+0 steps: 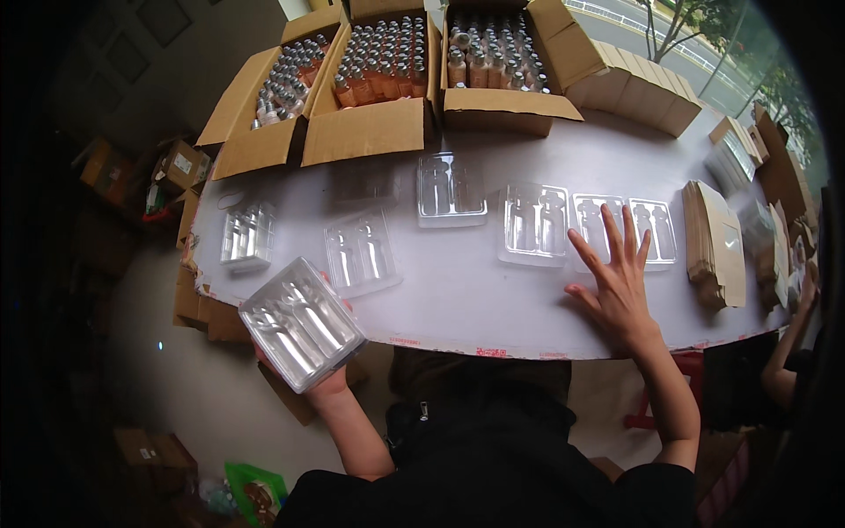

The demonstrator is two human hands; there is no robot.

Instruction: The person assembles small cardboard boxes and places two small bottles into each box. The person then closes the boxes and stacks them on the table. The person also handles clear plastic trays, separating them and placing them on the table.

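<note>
Holding a stack of clear plastic trays (302, 323) off the near left edge of the tabletop (458, 299), my left hand (327, 380) is gripping it from underneath, fingers mostly hidden, so I am judging the grip closed on the stack. My right hand (619, 286) is lying flat and spread, fingertips touching the clear tray (600, 231) second from the right in the row.

Items on the tabletop:
- Six single trays are lying in a loose row; the tray (534, 223) just left of my right hand is sitting close beside its neighbour.
- Three open cardboard boxes of small capped bottles (380, 57) are standing along the far edge.
- A stack of flat brown cartons (715, 242) is standing near my right hand.

Risks, as I am judging them:
- The stack is hanging over the floor and tilted; a loose grip could let the nested trays slide apart and drop.
- Pressing on the thin tray could dent it or skid it into its neighbour.
- A wide sweep could topple the cartons.
</note>
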